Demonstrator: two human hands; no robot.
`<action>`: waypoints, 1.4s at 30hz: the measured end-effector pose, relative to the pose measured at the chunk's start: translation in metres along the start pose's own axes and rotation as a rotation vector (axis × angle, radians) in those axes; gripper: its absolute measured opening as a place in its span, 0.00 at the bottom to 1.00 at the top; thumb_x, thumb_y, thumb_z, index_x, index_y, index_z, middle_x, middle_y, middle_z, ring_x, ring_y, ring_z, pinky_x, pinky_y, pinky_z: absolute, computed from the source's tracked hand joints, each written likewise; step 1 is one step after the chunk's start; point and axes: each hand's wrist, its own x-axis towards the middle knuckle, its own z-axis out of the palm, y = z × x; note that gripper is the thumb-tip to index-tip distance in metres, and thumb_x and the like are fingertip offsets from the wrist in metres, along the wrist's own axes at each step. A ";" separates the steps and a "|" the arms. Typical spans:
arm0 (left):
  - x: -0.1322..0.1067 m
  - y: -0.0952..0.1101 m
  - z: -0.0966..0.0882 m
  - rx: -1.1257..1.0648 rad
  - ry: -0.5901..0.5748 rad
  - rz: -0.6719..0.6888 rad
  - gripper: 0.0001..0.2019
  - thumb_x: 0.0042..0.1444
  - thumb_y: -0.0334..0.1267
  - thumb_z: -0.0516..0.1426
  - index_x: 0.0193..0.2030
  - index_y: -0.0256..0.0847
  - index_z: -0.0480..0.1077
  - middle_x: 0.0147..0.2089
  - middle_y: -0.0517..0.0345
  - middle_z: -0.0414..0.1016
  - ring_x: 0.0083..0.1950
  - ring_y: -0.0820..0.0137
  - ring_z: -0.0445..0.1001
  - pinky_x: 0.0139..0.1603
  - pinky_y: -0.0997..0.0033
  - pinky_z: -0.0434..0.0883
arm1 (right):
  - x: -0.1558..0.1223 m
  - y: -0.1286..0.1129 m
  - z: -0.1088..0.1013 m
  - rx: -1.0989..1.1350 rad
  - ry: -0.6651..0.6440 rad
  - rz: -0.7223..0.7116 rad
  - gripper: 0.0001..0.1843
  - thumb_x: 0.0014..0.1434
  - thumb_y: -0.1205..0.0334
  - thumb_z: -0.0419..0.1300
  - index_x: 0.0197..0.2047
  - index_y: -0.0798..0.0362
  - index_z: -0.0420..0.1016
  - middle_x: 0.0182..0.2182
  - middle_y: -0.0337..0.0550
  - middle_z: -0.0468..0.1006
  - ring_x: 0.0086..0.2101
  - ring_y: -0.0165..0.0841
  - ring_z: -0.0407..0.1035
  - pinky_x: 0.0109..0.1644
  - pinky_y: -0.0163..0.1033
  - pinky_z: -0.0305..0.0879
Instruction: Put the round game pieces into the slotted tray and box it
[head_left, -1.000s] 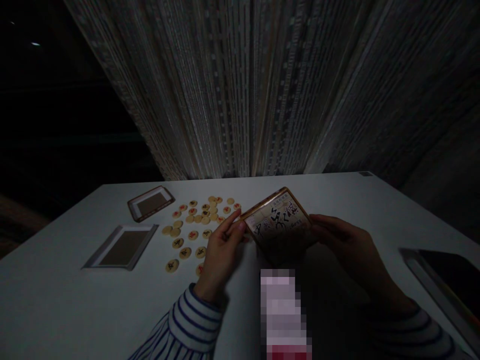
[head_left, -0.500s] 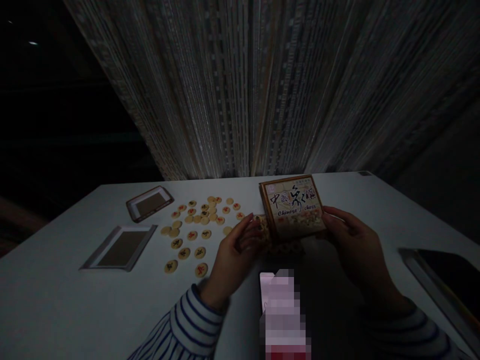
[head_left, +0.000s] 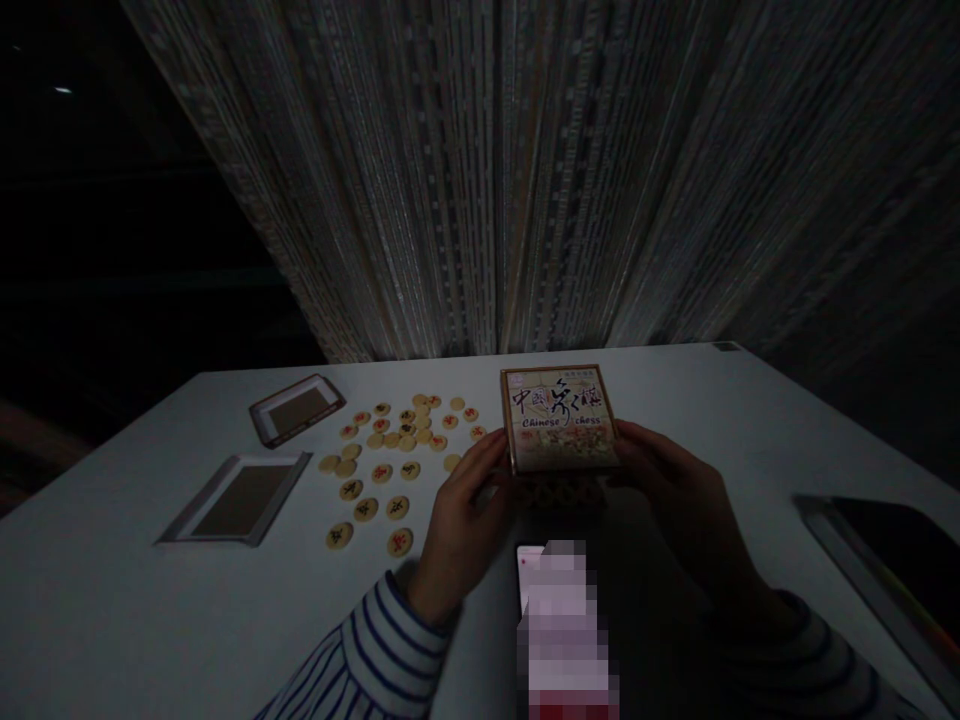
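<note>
Between my hands is a Chinese chess box lid (head_left: 561, 420), printed with large dark characters and the words "Chinese chess". It sits level over a darker patterned box base (head_left: 559, 492), whose front side shows below it. My left hand (head_left: 469, 520) grips the left edge, its fingertips partly hidden behind the lid. On the opposite side, my right hand (head_left: 675, 495) holds the lid's right edge with thumb and fingers. Round wooden chess pieces (head_left: 382, 474) with red or black characters lie scattered left of my left hand, some blank side up.
Two shallow rectangular trays (head_left: 298, 410) lie at the left of the white table (head_left: 97, 560). A lit phone (head_left: 531, 570), partly pixelated, is in front of the box. A dark flat object (head_left: 892, 550) rests at the right edge. Behind the table hangs a string curtain (head_left: 465, 200).
The lid has shifted left and down from a tilted position and now lies level over the patterned base. Both hands moved with it; the loose pieces stay put.
</note>
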 end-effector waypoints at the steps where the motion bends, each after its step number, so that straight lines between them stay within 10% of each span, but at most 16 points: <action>1: 0.000 -0.001 0.000 -0.002 0.009 -0.008 0.20 0.54 0.33 0.54 0.55 0.42 0.64 0.57 0.52 0.66 0.58 0.67 0.65 0.58 0.61 0.66 | 0.000 0.000 -0.001 -0.047 -0.018 -0.022 0.21 0.52 0.53 0.58 0.46 0.54 0.73 0.39 0.47 0.78 0.32 0.36 0.74 0.35 0.45 0.74; 9: 0.002 -0.002 -0.003 -0.001 0.047 -0.078 0.18 0.55 0.36 0.54 0.53 0.41 0.66 0.55 0.53 0.69 0.56 0.67 0.67 0.58 0.60 0.65 | 0.002 0.003 -0.012 -0.308 -0.230 -0.214 0.26 0.52 0.56 0.56 0.55 0.49 0.65 0.43 0.45 0.77 0.39 0.37 0.73 0.40 0.45 0.73; 29: 0.001 0.000 -0.007 0.215 -0.211 -0.032 0.17 0.56 0.35 0.51 0.54 0.43 0.66 0.51 0.53 0.73 0.51 0.65 0.71 0.51 0.64 0.68 | 0.008 0.013 -0.021 -0.539 -0.401 -0.137 0.23 0.51 0.57 0.56 0.52 0.46 0.69 0.43 0.45 0.77 0.41 0.40 0.72 0.41 0.49 0.71; 42: 0.000 0.002 -0.008 0.157 -0.181 -0.189 0.14 0.58 0.39 0.50 0.48 0.41 0.71 0.45 0.54 0.77 0.44 0.67 0.75 0.45 0.67 0.71 | 0.007 0.018 -0.020 -0.540 -0.484 -0.113 0.24 0.53 0.57 0.55 0.55 0.48 0.67 0.45 0.47 0.76 0.42 0.41 0.71 0.42 0.49 0.71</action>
